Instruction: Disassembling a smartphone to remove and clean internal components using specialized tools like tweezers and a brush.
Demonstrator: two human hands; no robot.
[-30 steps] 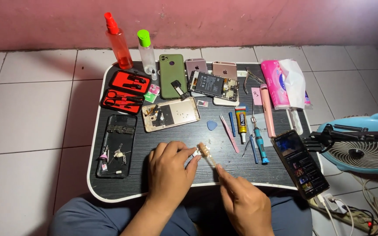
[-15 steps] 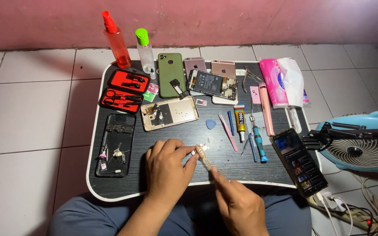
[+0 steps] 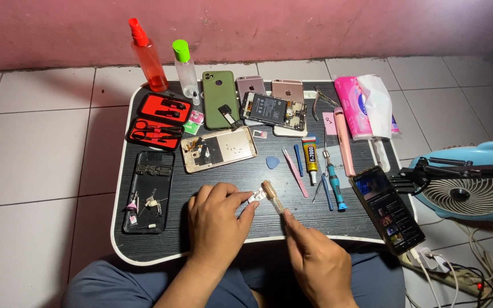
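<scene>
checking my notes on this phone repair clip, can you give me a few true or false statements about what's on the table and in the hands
1. The left hand pinches a small white part. True.
2. The right hand holds a brush. True.
3. The green phone lies at the table's near edge. False: it lies at the far side, by the bottles.
4. The red bottle lies on its side. False: it stands upright.
5. The fan stands on the table. False: it is on the floor, to the right.

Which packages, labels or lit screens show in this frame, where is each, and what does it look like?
Tissue pack: table's far right; pink soft pack, white tissue sticking out.
Glue tube: right of centre, among the tools; slim, yellow-and-black label, black cap.
Lit phone: clamped at the right edge; black slab, screen showing small picture tiles.
Pink sticky note: left of the tissue pack; small square.
</scene>
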